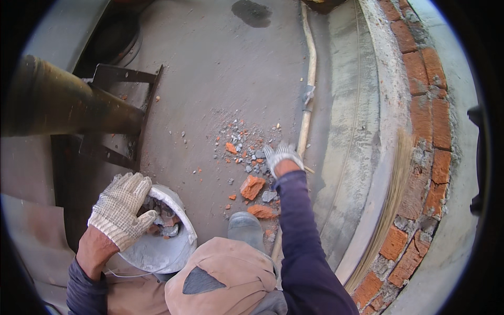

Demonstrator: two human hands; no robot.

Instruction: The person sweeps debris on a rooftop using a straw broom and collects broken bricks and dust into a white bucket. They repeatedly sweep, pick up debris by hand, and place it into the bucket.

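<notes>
Two gloved hands: your left hand [122, 209], fingers together, thumb apart, lies over the white bucket [157, 251]; your right hand [284, 157] is at the brick rubble [252, 187] on the floor [210, 89], fingers' grip unclear. You're apparently gathering; next likely calls for lifting a chunk bucketward.

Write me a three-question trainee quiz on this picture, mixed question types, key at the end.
1. Multiple choice: which gloved hand is at the white bucket?
A) right
B) left
C) both
2. True or false: the bucket is empty.
3. Fill in the blank: the biggest chunks on the floor, near the grey boot, are ____ in colour.

Key:
1. B: the left hand; the right hand is out by the debris on the floor.
2. False: rubble shows inside it.
3. Orange.
</notes>
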